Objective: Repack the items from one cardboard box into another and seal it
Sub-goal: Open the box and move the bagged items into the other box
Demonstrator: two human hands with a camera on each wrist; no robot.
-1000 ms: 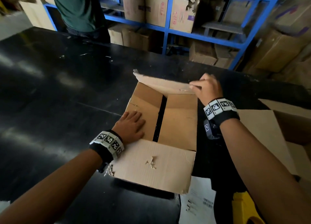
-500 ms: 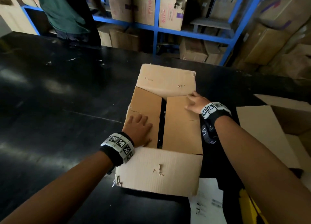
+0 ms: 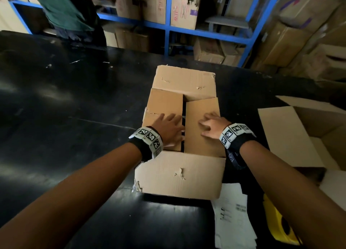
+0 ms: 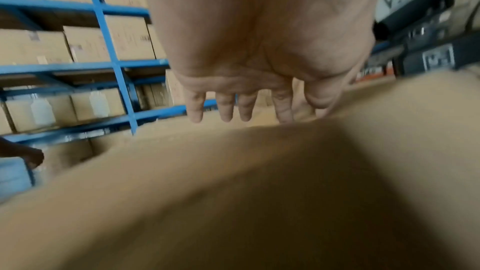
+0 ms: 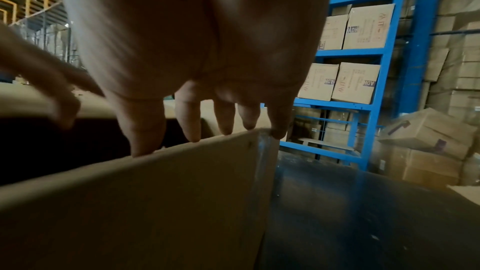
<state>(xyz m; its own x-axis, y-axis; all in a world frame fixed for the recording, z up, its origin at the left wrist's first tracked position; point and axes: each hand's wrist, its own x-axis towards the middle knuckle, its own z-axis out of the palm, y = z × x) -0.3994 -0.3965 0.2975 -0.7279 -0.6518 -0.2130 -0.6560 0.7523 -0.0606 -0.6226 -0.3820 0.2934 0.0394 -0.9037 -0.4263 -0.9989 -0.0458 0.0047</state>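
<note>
From the head view, the cardboard box sits mid-table on the black table, and the change is plain: the far flap that the right hand was gripping a second ago now lies released and tipped away, and that hand has come down onto the right inner flap, fingers loosely spread. The left hand stays flat on the left inner flap, fingers apart. So the inner flaps are down, the far and near flap remain open, and sealing is not begun. A second open box stands near on the right; papers and a yellow object crowd the near edge, while the left side offers more room. In the left wrist view the fingers are straight, tips on cardboard. In the right wrist view the fingertips rest along the flap's edge, clamping nothing.
</note>
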